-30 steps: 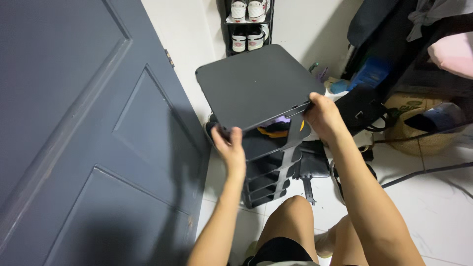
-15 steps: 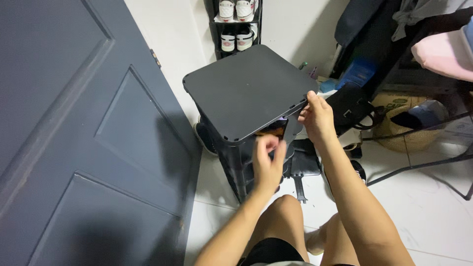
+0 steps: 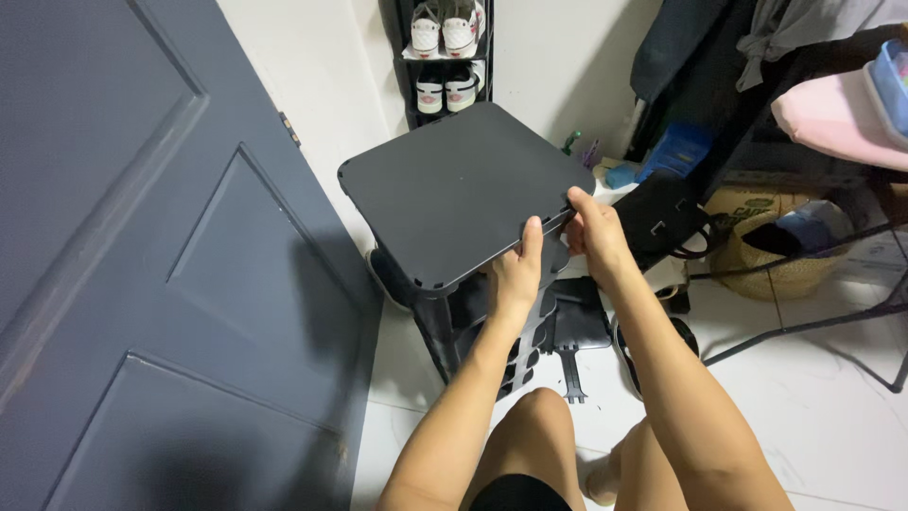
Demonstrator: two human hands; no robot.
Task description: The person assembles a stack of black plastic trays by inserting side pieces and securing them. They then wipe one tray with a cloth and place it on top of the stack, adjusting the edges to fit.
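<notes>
A dark grey flat top panel lies on a black plastic shoe rack with several shelves below it. My left hand grips the panel's near edge, thumb on top and fingers underneath. Close beside it, my right hand holds the same edge near the right front corner. Both forearms reach forward over my bare knees.
A dark grey panelled door stands open on the left. A second shoe rack with white sneakers is against the far wall. Black bags, a woven basket, loose black rack parts and a metal clothes rail leg crowd the right.
My left hand moved from the panel's left front corner, across below the edge, to grip the front edge beside my right hand. The panel came down level onto the rack.
</notes>
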